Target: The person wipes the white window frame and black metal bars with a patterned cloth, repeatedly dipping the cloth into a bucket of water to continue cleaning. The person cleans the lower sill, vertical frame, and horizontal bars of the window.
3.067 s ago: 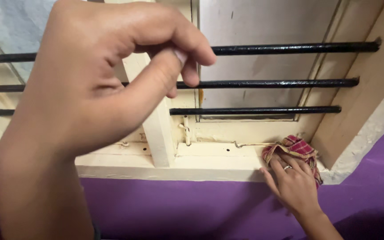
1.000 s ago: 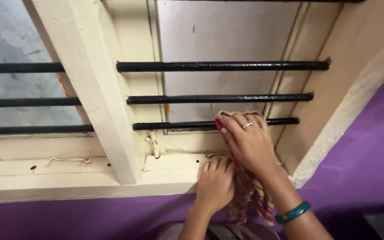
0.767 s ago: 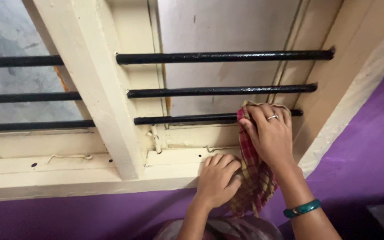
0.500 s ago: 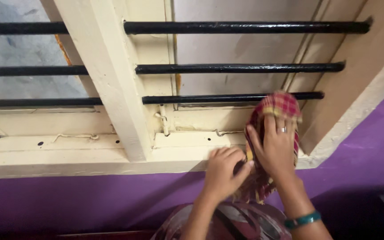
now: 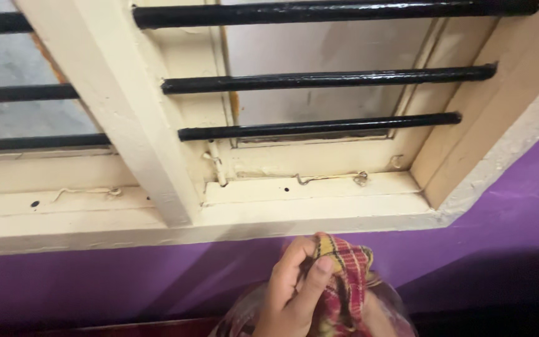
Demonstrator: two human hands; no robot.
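A cream window frame (image 5: pixel 319 209) fills most of the view, its thick upright post (image 5: pixel 126 112) slanting down to the sill, and three black horizontal bars (image 5: pixel 319 128) cross the opening in front of a grey pane. Below the sill runs a purple wall (image 5: pixel 95 281), which also rises along the frame's right edge. Small metal hooks (image 5: pixel 361 179) lie on the sill's inner ledge near its right corner. Low at the bottom edge, in front of the wall and below the sill, a red and yellow checked cloth (image 5: pixel 344 274) is bunched up. The left hand (image 5: pixel 291 293) has its fingers curled and pinches the cloth's upper fold with the thumb. The right hand (image 5: pixel 375 312) is mostly hidden behind the cloth; its grip cannot be told.
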